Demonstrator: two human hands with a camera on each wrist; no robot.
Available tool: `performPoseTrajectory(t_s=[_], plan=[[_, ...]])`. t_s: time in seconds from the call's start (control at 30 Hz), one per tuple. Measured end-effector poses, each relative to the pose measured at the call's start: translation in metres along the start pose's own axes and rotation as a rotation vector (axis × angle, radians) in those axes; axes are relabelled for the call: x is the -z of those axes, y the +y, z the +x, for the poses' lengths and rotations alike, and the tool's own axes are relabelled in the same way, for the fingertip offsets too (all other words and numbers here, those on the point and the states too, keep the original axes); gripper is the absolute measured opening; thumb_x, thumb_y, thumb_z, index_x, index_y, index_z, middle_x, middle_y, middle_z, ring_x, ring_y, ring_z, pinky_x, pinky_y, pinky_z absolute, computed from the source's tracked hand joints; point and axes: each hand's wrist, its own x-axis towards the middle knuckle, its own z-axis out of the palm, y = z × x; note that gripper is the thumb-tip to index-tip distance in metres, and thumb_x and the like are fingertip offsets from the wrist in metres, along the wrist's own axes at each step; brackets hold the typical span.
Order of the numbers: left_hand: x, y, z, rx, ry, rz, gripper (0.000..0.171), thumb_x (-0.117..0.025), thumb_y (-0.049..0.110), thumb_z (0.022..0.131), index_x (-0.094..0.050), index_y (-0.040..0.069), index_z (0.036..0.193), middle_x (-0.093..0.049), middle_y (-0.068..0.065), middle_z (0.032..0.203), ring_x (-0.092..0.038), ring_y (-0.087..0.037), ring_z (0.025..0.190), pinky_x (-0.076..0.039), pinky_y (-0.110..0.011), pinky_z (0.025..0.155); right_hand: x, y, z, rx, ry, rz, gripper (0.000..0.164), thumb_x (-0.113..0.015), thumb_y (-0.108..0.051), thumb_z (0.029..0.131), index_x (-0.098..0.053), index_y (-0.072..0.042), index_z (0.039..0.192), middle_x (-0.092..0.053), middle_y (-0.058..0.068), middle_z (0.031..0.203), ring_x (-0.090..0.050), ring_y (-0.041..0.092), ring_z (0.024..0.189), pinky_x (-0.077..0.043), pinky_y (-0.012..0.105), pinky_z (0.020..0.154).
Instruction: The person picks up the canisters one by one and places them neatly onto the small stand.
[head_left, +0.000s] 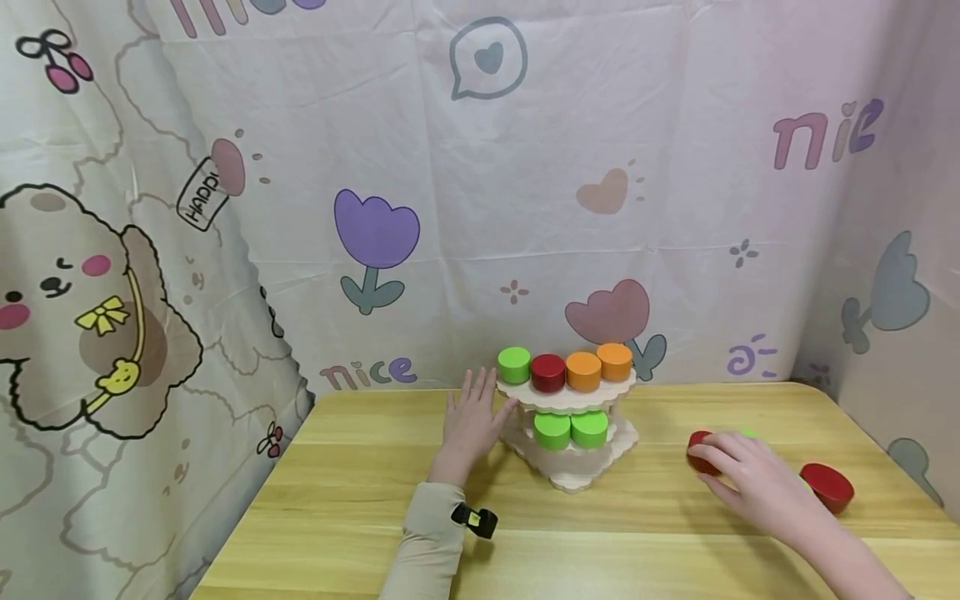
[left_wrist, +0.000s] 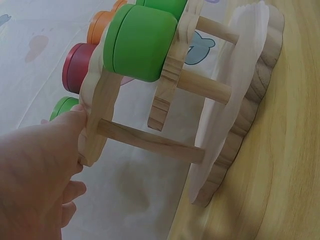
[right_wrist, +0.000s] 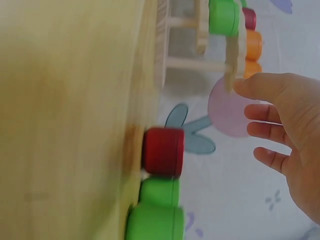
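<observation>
Wooden stand (head_left: 566,402) rests toward the back of the table (head_left: 360,500), before a creased, printed cloth (head_left: 495,150). Smooth grain runs left of the stand to the table's slanting edge; another bare stretch separates the stand from a red cylinder (right_wrist: 164,152) on its right. Scalloped tiers joined by round dowels form the stand. At its left side, the left hand (head_left: 471,425) touches the upper tier's edge, fingers extended; how firmly they press, I cannot tell. Right of the stand, the right hand (head_left: 757,479) hangs just apart from that cylinder, fingers loosely bent, grasping nothing. Smooth, round-edged cylinders line the stand: green (head_left: 514,365), red (head_left: 548,373) and two orange (head_left: 583,372) on top, two green (head_left: 552,431) below. Another red cylinder (head_left: 827,487) and two green ones (right_wrist: 155,222) stand to its right.
</observation>
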Motion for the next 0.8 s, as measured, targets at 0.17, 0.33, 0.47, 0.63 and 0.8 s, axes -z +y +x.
performPoseTrajectory(t_s=[0.17,0.33,0.47,0.63,0.8], plan=[[0.002,0.001,-0.001,0.004,-0.004,-0.007,0.074,-0.027,0.064,0.099,-0.019,0.019,0.157,-0.017,-0.006,0.164,-0.006,-0.030,0.153,-0.012,-0.063,0.119,0.007,0.008,-0.017,-0.104,-0.072,-0.039,0.075,-0.015,-0.064,0.095,-0.072,-0.017,0.098,-0.068,0.000,0.095,-0.062,0.022,0.088,-0.050,0.045,0.072],[0.003,0.001,-0.001,0.005,0.004,-0.002,0.074,-0.027,0.064,0.099,-0.020,0.019,0.157,-0.018,-0.006,0.164,-0.008,-0.031,0.153,-0.013,-0.063,0.119,0.009,0.018,-0.029,-0.135,-0.092,-0.043,0.075,-0.018,-0.068,0.093,-0.073,-0.018,0.097,-0.067,-0.003,0.094,-0.062,0.021,0.088,-0.046,0.042,0.076],[0.003,0.002,-0.001,0.002,0.010,0.000,0.074,-0.027,0.064,0.099,-0.021,0.018,0.157,-0.020,-0.006,0.163,-0.011,-0.032,0.153,-0.014,-0.064,0.119,0.011,0.025,-0.038,-0.138,-0.103,-0.048,0.044,-0.065,-0.058,0.086,-0.071,-0.016,0.096,-0.067,-0.003,0.095,-0.061,0.023,0.090,-0.045,0.041,0.075],[0.001,0.001,0.000,0.007,0.007,-0.002,0.075,-0.026,0.065,0.098,-0.020,0.019,0.157,-0.019,-0.006,0.163,-0.009,-0.030,0.153,-0.013,-0.063,0.119,0.013,0.031,-0.044,-0.224,-0.193,-0.053,0.046,-0.088,-0.024,0.059,-0.069,-0.014,0.099,-0.066,0.001,0.098,-0.062,0.028,0.093,-0.046,0.047,0.077],[-0.001,0.000,0.001,0.008,0.007,-0.007,0.076,-0.026,0.067,0.098,-0.020,0.020,0.157,-0.019,-0.005,0.163,-0.008,-0.029,0.153,-0.013,-0.064,0.119,0.013,0.041,-0.051,-0.264,-0.229,-0.054,0.044,-0.088,-0.029,0.061,-0.069,-0.014,0.097,-0.066,0.002,0.095,-0.063,0.029,0.091,-0.048,0.053,0.078]])
